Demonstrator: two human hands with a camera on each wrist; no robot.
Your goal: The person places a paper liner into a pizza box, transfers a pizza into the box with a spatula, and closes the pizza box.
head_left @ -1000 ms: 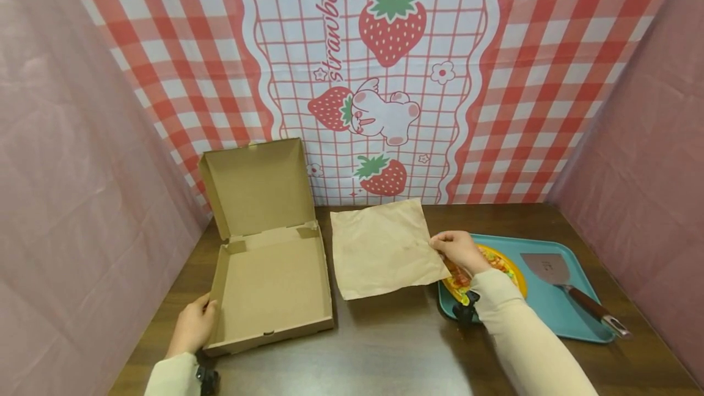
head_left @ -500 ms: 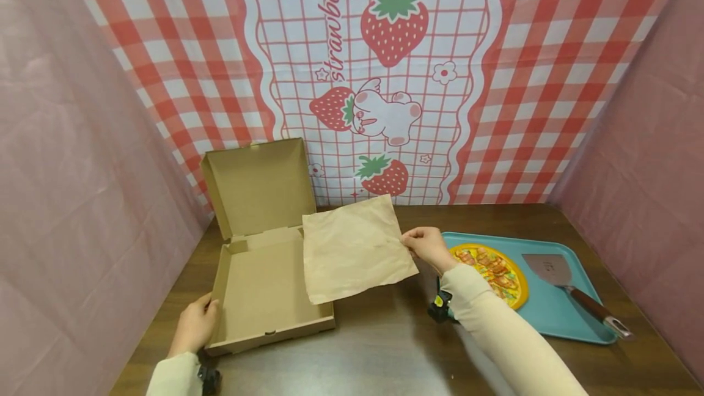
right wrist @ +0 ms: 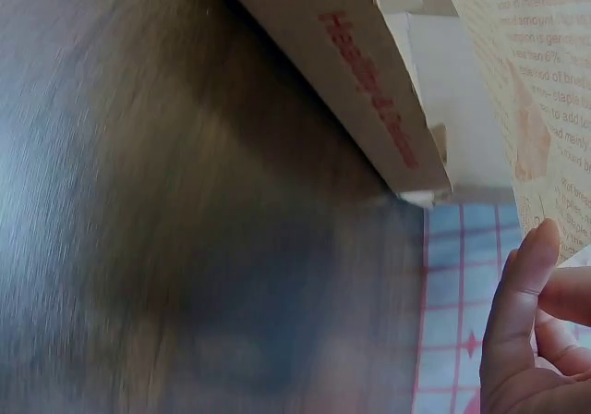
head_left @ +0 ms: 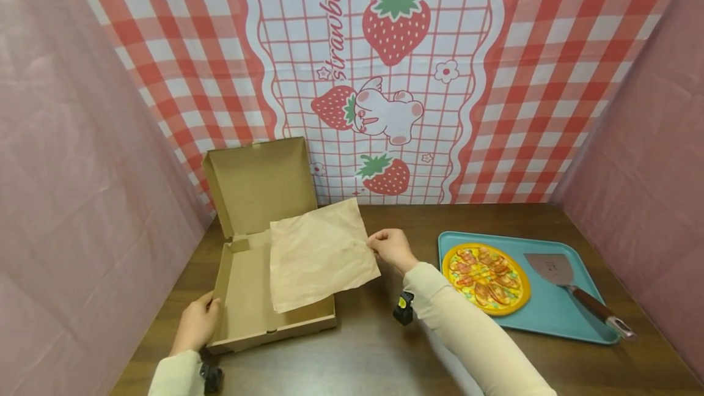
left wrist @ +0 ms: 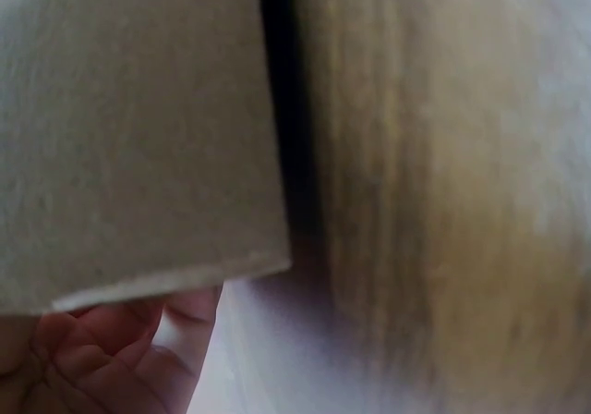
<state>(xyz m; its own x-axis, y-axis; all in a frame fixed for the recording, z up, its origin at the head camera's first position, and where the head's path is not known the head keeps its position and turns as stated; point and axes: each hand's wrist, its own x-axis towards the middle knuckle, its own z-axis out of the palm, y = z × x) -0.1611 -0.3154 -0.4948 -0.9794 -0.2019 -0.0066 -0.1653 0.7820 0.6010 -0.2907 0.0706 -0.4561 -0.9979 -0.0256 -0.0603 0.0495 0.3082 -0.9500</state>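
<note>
Paper (head_left: 321,255) aslant, long axis unclear

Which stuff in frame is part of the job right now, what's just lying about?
In the job:
Open cardboard box, left hand on its side
Brown paper sheet, pinched by right hand, partly over the box

Apparently just lying about, untouched by hands:
Teal tray
Pizza and spatula, both on it
</note>
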